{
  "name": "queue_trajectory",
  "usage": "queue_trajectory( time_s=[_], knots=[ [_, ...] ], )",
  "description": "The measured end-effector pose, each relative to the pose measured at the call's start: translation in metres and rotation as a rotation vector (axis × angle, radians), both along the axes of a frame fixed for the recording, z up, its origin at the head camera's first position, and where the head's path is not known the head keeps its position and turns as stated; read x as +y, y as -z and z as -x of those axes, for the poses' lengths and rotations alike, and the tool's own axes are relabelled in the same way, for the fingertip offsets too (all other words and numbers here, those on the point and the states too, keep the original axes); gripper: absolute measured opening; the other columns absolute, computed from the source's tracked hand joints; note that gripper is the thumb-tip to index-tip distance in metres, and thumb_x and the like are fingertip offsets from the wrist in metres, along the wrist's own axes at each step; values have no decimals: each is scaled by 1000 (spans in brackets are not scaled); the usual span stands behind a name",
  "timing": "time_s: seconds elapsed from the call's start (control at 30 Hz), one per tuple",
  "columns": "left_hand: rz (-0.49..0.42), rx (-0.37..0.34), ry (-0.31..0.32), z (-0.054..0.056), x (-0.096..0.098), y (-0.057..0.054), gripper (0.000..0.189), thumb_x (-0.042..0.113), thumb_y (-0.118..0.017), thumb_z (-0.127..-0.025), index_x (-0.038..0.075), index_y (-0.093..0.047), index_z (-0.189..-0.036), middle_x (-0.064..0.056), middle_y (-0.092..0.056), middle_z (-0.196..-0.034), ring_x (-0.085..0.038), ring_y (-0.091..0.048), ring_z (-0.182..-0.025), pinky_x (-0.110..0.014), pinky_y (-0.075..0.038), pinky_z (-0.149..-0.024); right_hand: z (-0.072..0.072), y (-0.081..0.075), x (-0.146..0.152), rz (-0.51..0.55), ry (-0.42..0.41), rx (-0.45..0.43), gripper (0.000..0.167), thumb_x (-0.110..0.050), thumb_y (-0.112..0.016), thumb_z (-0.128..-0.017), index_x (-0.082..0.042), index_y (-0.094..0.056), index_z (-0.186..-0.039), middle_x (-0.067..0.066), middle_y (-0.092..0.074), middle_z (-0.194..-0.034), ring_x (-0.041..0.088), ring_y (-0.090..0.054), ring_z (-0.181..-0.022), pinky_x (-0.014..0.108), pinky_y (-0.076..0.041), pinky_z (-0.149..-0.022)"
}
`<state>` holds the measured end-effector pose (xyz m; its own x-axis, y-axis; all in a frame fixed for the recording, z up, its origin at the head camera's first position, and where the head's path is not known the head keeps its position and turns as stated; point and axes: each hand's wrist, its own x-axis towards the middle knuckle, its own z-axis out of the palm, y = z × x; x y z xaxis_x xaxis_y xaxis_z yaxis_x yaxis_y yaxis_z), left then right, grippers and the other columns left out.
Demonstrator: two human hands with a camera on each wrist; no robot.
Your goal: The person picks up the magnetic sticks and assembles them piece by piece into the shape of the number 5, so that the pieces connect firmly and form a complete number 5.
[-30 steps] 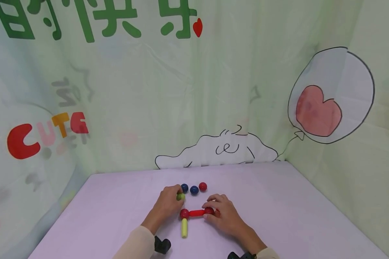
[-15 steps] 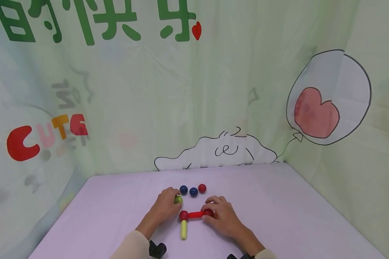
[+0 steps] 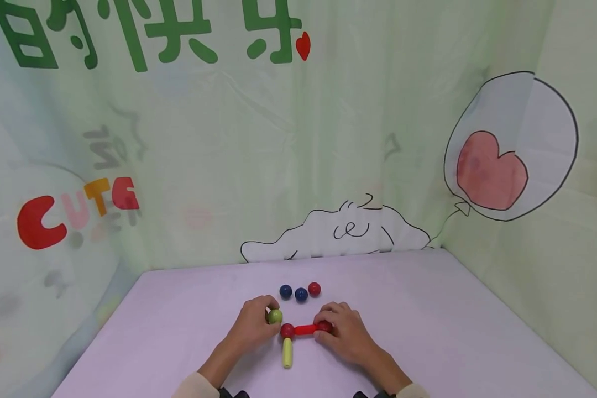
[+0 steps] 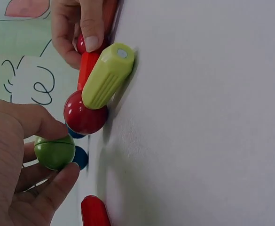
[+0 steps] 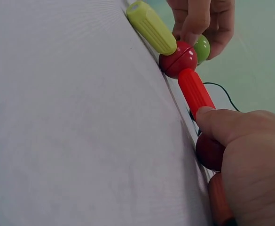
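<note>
Your left hand pinches the green ball just beside the corner ball; your right hand grips the dark red ball. Best hold that right end firm and pinch lightly, lining up before any push. The joined piece lies about midway between the table's side edges: red stick roughly parallel to the far edge, yellow stick pointing away from it.
</note>
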<state>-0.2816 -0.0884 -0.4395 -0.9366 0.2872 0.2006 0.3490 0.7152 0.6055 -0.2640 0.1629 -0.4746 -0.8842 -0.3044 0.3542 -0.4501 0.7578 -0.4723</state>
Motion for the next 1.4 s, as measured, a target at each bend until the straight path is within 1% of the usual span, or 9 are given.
queue_trajectory(
  time_s=[0.17, 0.27, 0.47, 0.63, 0.8, 0.97, 1.13, 1.3, 1.4],
  knots=[
    [-83, -33, 6, -10, -1, 2, 30, 10, -81, -81, 8, -66, -108, 2, -61, -88, -17, -56, -81, -27, -52, -71, 0, -1, 0, 15, -9, 3, 15, -25, -78, -88, -26, -72, -101, -8, -62, -110, 14, -49, -103, 43, -41, -86],
    [-136, -58, 26, -17, -3, 2, 30, 9, -82, -80, 7, -66, -106, 0, -61, -88, -18, -56, -81, -26, -51, -70, 0, -1, 0, 16, -5, 2, 15, -23, -77, -88, -25, -72, -102, -8, -63, -110, 14, -49, -102, 43, -41, -86],
    [-221, -161, 83, -28, -12, 3, 29, 5, -82, -76, 9, -65, -99, -1, -61, -87, -20, -56, -79, -25, -49, -65, -1, -1, -1, 13, 3, -7, 15, -23, -77, -89, -24, -72, -103, -7, -64, -110, 14, -49, -102, 43, -41, -86],
    [-212, -243, 162, -34, -19, 9, 33, 2, -85, -71, 9, -65, -97, 0, -63, -86, -18, -57, -78, -23, -50, -65, -2, -2, -1, 14, 5, -7, 15, -23, -76, -89, -24, -72, -103, -7, -64, -110, 14, -49, -102, 42, -41, -86],
    [-227, -312, 233, -41, -20, 13, 38, 2, -89, -68, 14, -66, -96, 0, -64, -88, -19, -58, -81, -24, -51, -68, -2, -2, 0, 6, 1, 7, 14, -24, -76, -89, -25, -72, -103, -8, -65, -108, 13, -49, -101, 41, -41, -85],
    [-235, -364, 237, -45, -17, 13, 40, 4, -91, -70, 18, -67, -99, -1, -64, -90, -21, -58, -83, -24, -51, -70, -1, -1, -1, 4, 3, 10, 16, -26, -77, -89, -24, -72, -104, -10, -65, -104, 13, -49, -99, 41, -40, -83],
    [-227, -369, 251, -49, -16, 14, 45, 6, -91, -70, 21, -70, -107, 0, -63, -90, -20, -58, -80, -23, -51, -68, -1, 0, -1, 1, 12, -3, 18, -27, -77, -88, -24, -73, -105, -10, -65, -103, 13, -49, -99, 41, -41, -83],
    [-149, -384, 265, -50, -12, 11, 57, 8, -91, -70, 27, -72, -120, 3, -62, -92, -20, -56, -82, -25, -50, -65, -1, 0, -1, 8, 21, 0, 19, -27, -78, -88, -24, -73, -106, -10, -66, -101, 13, -50, -98, 40, -41, -83],
    [-89, -399, 280, -49, -8, 8, 59, 10, -91, -70, 30, -72, -123, 4, -62, -93, -19, -56, -85, -25, -50, -67, -2, 0, -2, 15, 26, 0, 19, -26, -78, -88, -24, -74, -107, -11, -67, -100, 12, -50, -98, 40, -41, -84]
  ],
)
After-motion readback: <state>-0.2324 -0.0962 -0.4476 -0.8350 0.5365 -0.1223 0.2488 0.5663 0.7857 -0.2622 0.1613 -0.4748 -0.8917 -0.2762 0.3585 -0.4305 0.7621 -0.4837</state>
